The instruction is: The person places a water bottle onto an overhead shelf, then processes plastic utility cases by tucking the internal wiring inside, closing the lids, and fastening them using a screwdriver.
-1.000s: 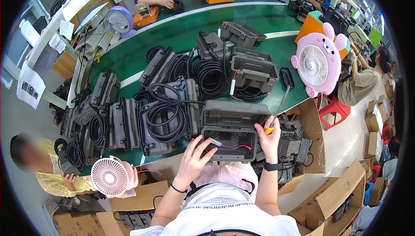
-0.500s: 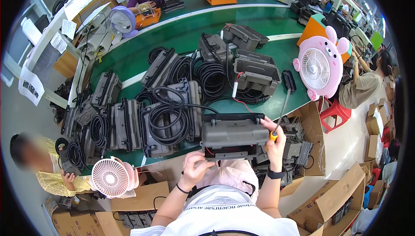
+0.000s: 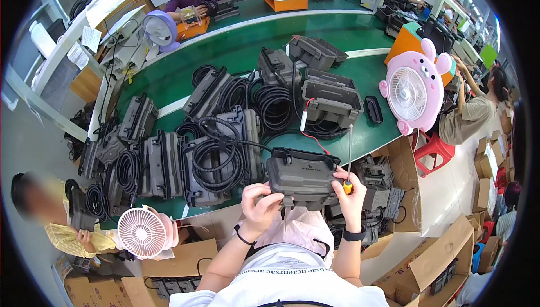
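A dark grey plastic box [image 3: 302, 173] is at the near edge of the green table, its lid face up and lying over the body. My left hand [image 3: 260, 208] grips its near left corner, fingers closed on the edge. In my right hand [image 3: 353, 199] is a screwdriver [image 3: 347, 186] with a yellow handle, its shaft pointing up and away from me. That hand's thumb and fingertips also touch the box's right side. Beyond it stands an open grey box [image 3: 332, 104] with a red wire and white connector [image 3: 304, 120]. A small black tray-shaped part [image 3: 373, 109] lies to its right.
Several grey boxes with coiled black cables [image 3: 219, 158] crowd the left of the table. A pink fan [image 3: 409, 90] stands at the right, a white fan [image 3: 143, 232] at lower left. A cardboard carton [image 3: 402, 183] holds grey parts. Co-workers sit left, right and across.
The box's lid has come down over its body, hiding the gap where red wire showed. My right hand has shifted slightly and the screwdriver now points more upright. My left hand has moved up onto the corner.
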Tool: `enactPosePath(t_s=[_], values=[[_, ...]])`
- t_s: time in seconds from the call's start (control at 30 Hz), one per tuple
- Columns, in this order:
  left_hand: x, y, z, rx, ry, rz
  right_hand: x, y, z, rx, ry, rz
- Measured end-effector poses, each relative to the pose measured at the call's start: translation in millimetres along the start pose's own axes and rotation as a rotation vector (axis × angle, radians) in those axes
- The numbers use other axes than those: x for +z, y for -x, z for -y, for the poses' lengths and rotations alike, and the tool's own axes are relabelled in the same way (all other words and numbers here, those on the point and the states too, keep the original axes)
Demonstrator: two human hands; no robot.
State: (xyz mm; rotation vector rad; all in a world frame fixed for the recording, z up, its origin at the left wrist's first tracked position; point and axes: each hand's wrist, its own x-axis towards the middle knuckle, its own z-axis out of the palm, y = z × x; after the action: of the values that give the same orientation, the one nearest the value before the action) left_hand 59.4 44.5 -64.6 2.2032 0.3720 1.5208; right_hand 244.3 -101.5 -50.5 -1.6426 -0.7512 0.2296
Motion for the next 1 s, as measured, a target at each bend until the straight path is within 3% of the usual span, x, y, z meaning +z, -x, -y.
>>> enactPosePath(t_s=[0.2, 0.3, 0.4, 0.5, 0.6, 0.7, 0.8, 0.9, 1.0], values=[[13.4, 1.2, 6.3, -0.021, 0.206, -0.091, 5.6, 0.6, -8.3, 0.013, -0.051, -0.045], [6.0, -6.9, -2.3, 0.035, -0.017, 0.043, 6.5, 1.5, -7.8, 0.014, -0.065, -0.051], [-0.6, -22.1, -24.9, -0.039, -0.147, 0.160, 7.1, 1.4, -5.9, 0.015, -0.074, -0.055], [2.2, -22.9, -28.1, -0.106, -0.126, 0.143, 6.4, 0.3, -4.6, 0.019, -0.066, -0.048], [8.5, -15.6, -15.7, 0.055, -0.066, 0.028, 6.8, 0.0, -3.9, 0.025, -0.073, -0.051], [1.2, -18.8, -22.0, 0.074, -0.209, 0.156, 7.3, -0.1, -2.3, 0.019, -0.081, -0.054], [3.4, -21.5, -25.7, -0.064, -0.205, 0.139, 7.8, 0.1, -2.9, 0.021, -0.086, -0.057], [-4.1, -27.1, -21.3, -0.018, -0.267, 0.241, 8.1, 1.7, -3.9, 0.027, -0.084, -0.060], [-12.5, -26.7, -13.4, -0.030, -0.124, 0.334, 9.7, 0.6, -2.5, 0.027, -0.085, -0.074]])
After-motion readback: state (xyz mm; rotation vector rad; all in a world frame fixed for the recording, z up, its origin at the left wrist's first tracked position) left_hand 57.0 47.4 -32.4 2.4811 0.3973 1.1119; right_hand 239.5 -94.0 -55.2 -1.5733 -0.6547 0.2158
